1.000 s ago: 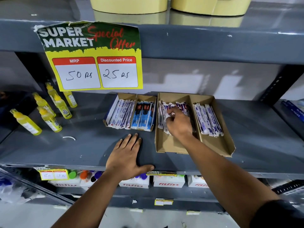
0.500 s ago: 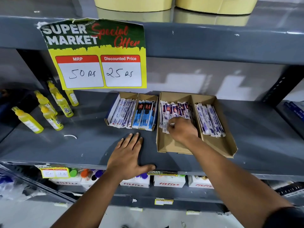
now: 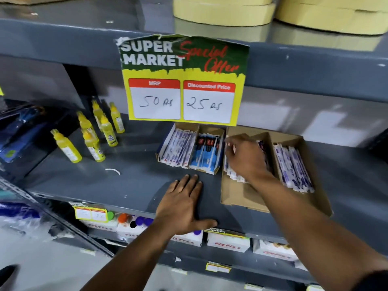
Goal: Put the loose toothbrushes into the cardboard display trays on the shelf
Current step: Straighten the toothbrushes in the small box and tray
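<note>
A large cardboard display tray (image 3: 241,196) with two compartments lies on the grey shelf (image 3: 126,185). My right hand (image 3: 245,158) is in its left compartment, covering white and purple toothbrush packs (image 3: 233,175), fingertips pinching their top ends. The right compartment holds more of the same packs (image 3: 294,164). To the left, a smaller cardboard tray (image 3: 211,131) holds white packs (image 3: 178,150) and blue packs (image 3: 206,156). My left hand (image 3: 182,204) lies flat on the shelf's front, fingers spread, holding nothing.
Several yellow bottles (image 3: 92,143) stand at the shelf's left. A special-offer price sign (image 3: 182,80) hangs from the shelf above the trays. A small white scrap (image 3: 113,171) lies on the shelf. Fitfizz boxes (image 3: 227,242) fill the shelf below.
My right hand has slid toward the back left of the compartment, over the tops of the packs. The view has swung left. My left hand has stayed flat.
</note>
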Demonstrator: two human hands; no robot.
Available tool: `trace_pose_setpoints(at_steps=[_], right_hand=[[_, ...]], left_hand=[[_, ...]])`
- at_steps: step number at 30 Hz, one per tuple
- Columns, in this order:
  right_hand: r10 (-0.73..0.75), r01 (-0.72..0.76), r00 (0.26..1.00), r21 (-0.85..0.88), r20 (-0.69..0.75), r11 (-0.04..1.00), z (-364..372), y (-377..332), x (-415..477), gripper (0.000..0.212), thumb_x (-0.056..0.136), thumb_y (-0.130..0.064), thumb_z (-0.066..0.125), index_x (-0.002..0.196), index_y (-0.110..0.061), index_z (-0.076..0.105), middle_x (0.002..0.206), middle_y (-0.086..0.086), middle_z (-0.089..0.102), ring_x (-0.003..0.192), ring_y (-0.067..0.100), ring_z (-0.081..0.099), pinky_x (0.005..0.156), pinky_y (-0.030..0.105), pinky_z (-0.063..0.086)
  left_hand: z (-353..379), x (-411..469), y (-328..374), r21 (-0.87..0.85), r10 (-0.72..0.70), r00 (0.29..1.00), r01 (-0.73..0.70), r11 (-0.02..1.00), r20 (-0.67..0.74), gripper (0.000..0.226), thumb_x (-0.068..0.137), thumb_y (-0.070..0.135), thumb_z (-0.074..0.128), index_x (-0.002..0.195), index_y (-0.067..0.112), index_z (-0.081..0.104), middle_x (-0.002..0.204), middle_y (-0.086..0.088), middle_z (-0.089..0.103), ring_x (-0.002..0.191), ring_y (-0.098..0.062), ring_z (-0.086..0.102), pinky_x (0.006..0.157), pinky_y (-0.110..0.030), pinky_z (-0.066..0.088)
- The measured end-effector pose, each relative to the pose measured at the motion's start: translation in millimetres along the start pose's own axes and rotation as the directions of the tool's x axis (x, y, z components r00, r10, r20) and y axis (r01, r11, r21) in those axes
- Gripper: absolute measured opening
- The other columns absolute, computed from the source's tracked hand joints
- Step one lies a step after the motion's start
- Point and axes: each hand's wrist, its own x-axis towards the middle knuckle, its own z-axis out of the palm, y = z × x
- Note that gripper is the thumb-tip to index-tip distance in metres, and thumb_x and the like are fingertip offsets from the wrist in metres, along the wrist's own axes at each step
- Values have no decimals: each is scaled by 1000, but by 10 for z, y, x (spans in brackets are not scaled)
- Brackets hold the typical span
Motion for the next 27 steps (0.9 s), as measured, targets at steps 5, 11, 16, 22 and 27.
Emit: trace_pose_setpoints(at_steps=[5,11,16,22,27], right_hand=[[-227,236,945,-11,235,972,282,-564,431,27,86,-33,58,108,-28,71,116,3,72,108,29,63,90,39,50],[-252,384,832,-186,495,904,689,-823,793,21,89,-20,53,89,-18,74,104,2,72,102,29,61,85,38,51],[-269,500,748,-249,606,830,797,-882,832,7,90,-17,49,85,-20,50,85,7,48,78,23,44,72,31,35],[-215,469,692,-203,690,860,811,-942,893,31,89,-3,48,109,-8,71,117,12,69,105,29,65,80,34,52],[-273,576,624,-195,732,794,831,-952,907,35,85,3,54,119,-1,64,128,20,60,117,33,57,90,43,50]], left_hand=[[-14,-30,19,-10,3,999,-3,1000,45,124,64,98,21,155,16,10,164,-5,-2,149,-21,-5,120,-42,-5],[-37,-91,18,26,30,999,-30,999,-23,118,70,93,34,152,7,23,162,-13,16,149,-28,11,121,-43,7],[-32,-86,7,21,28,999,-27,999,-29,119,69,92,37,150,6,26,161,-14,19,148,-29,14,119,-42,7],[-23,-76,3,20,20,999,-19,1000,-42,118,69,92,39,150,7,27,161,-14,20,148,-29,15,118,-41,8],[-20,-73,17,4,9,999,-9,1000,-43,118,67,93,37,149,8,28,161,-13,20,148,-28,15,120,-42,11]])
